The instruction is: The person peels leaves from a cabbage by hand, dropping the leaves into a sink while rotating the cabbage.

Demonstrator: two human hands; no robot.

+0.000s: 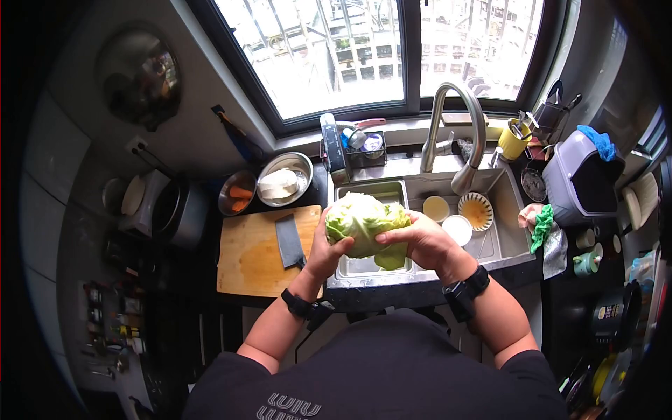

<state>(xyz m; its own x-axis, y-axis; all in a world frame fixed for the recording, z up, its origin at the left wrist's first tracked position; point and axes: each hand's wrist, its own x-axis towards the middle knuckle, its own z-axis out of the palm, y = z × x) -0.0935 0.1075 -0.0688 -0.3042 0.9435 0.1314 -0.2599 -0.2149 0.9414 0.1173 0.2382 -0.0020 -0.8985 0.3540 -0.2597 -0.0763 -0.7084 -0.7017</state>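
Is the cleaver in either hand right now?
No, the cleaver lies on the cutting board while the left hand and right hand both grip the cabbage.

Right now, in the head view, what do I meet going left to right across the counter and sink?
Pot → cutting board → left hand → cabbage → right hand → bowls → green cloth → teal cup.

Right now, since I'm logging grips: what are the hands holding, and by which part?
A cabbage, clasped from both sides: left hand on its left flank, right hand on its right flank.
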